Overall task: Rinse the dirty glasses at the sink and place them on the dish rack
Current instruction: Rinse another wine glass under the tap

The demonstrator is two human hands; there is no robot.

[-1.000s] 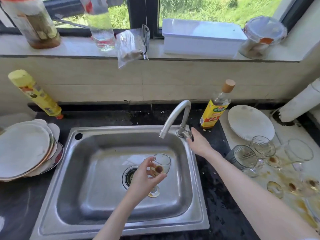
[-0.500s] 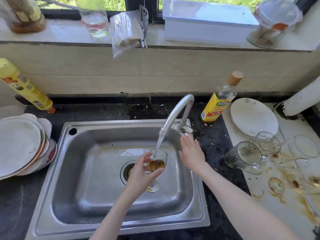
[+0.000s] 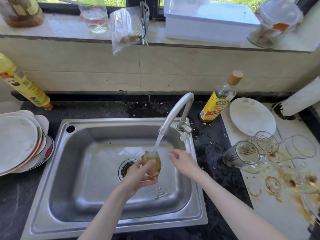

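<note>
The right hand (image 3: 184, 162), which gripped the tap lever (image 3: 186, 129) at the sink's back right edge one second ago, has left it and now hangs with fingers relaxed just right of the wine glass (image 3: 153, 164). Water now runs from the spout (image 3: 163, 130) into the glass. The brown residue has spread into cloudy liquid filling the bowl, apparently to the rim. The left hand (image 3: 138, 175) has raised the glass toward the spout.
</note>
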